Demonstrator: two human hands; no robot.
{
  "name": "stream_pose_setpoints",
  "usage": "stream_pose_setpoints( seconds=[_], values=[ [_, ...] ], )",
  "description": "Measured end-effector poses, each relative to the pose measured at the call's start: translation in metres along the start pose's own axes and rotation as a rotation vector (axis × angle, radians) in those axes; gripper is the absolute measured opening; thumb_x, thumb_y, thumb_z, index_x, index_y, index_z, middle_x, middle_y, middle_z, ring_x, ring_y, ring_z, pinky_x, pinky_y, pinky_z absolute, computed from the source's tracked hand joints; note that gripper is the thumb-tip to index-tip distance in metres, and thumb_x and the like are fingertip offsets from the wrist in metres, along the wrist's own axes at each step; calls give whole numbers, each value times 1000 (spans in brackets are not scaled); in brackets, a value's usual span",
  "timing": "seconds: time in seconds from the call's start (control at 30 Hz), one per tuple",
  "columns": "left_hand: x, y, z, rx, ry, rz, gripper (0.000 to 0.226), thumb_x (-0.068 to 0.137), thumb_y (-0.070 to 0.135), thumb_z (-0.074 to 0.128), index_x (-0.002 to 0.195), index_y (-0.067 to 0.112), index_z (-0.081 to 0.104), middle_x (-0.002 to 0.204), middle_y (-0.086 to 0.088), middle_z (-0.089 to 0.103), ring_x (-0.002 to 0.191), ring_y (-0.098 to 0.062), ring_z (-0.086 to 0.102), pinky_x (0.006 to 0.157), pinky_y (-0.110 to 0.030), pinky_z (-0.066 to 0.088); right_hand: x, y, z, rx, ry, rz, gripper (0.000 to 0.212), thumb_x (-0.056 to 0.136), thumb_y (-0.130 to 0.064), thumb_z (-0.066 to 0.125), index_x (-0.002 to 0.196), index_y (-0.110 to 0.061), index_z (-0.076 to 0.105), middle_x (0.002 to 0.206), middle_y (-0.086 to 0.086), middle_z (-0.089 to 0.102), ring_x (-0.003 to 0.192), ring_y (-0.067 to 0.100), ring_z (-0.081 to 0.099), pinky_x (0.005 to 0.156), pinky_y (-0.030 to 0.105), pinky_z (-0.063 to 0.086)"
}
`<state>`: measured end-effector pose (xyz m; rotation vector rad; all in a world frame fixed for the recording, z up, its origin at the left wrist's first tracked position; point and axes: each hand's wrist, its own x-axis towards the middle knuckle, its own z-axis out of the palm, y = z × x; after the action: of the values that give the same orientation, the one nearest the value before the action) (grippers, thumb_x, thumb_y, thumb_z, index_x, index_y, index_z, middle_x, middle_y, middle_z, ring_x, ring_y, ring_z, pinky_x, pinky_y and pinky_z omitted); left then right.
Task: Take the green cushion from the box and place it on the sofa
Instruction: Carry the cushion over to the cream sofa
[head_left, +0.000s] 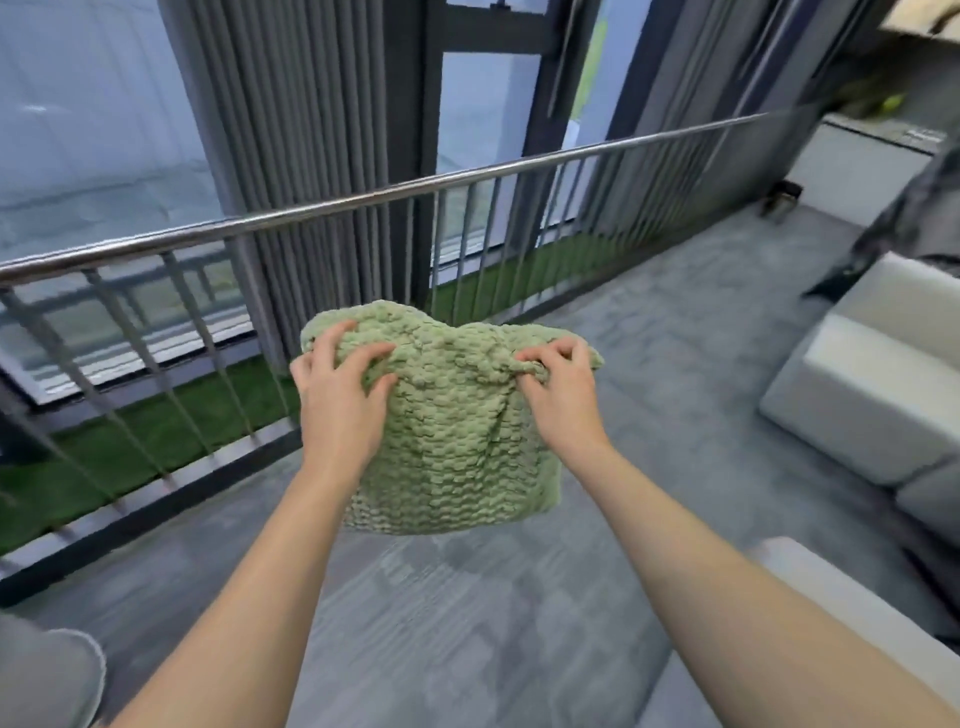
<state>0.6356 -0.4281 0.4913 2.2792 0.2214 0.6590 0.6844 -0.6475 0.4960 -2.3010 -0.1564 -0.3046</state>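
Note:
A green knitted cushion (457, 431) hangs in the air in the middle of the head view, above the grey floor. My left hand (340, 395) grips its upper left corner, fingers dug into the fabric. My right hand (558, 389) pinches its upper right edge. The cushion droops below both hands. A pale grey sofa (872, 395) stands at the right, its arm and seat blocks visible, a short way from the cushion. No box is in view.
A metal railing (363, 200) runs across behind the cushion, with grey curtains (311, 114) and windows beyond it and a green turf strip (171, 431) at its foot. A white cabinet (862, 166) stands far right. A grey object (47, 675) sits at lower left.

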Motion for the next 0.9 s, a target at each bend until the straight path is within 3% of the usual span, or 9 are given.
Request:
stream_pose_setpoints(
  seconds=[0.17,0.3,0.4,0.57,0.9],
  values=[
    [16,74,94,-51,-127,123,25,87,22,67,112,24,68,144,4,41,122,-31,32,98,-35,31,18,79,-77,-33,150,112,19,89,-6,62,93,-24,66,105,1,39,88,-15,39,75,-3,28],
    [26,145,182,-98,-204,203,24,87,22,66,111,25,68,143,3,41,123,-32,31,103,-40,30,40,150,-147,-60,228,200,16,89,-6,61,95,-19,68,106,2,38,90,7,41,77,-5,25],
    [32,189,236,-130,-249,230,23,87,22,67,110,27,68,144,5,40,125,-30,31,104,-36,28,57,195,-191,-78,264,239,14,89,-6,62,96,-16,68,107,3,39,90,11,41,74,-5,27],
    [46,274,333,-184,-320,310,23,87,22,67,108,28,68,144,6,40,125,-29,31,105,-37,29,91,271,-271,-90,346,295,12,89,-8,61,95,-16,67,107,4,40,93,14,43,75,11,28],
    [94,406,506,-277,-428,449,23,87,22,67,110,26,68,142,8,41,122,-24,30,94,-21,23,170,395,-383,-162,508,408,13,90,-9,60,99,-15,67,108,5,40,91,12,40,72,3,27]
  ],
)
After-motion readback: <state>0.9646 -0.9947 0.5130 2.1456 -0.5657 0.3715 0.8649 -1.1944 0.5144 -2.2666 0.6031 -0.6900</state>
